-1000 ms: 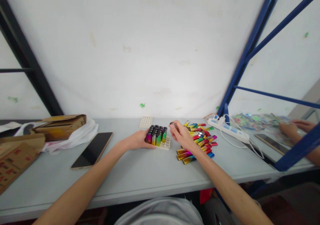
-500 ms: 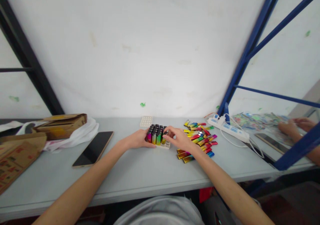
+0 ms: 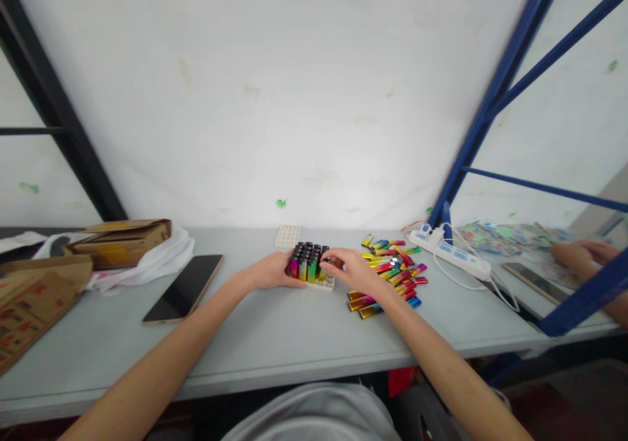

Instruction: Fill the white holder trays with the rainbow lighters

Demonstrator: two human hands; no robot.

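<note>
The step in hand looks to be standing lighters in the white tray (image 3: 324, 285), which sits on the bench (image 3: 294, 346) between the two hands. The left hand (image 3: 271, 272) is clasped on the left end of the upright lighters (image 3: 304, 263), its thumb along the near side. The right hand (image 3: 349, 265) bends its fingertips in at the block's right end — whether they pinch a lighter there, I cannot tell. Loose lighters (image 3: 400, 277) lie in a heap beside and beyond the right wrist; a second tray (image 3: 288, 235) rests past the left hand. The next move seems to call for seating any lighter squarely in its hole — tray steady, neighbours unjostled — before the right fingers lift clear.
</note>
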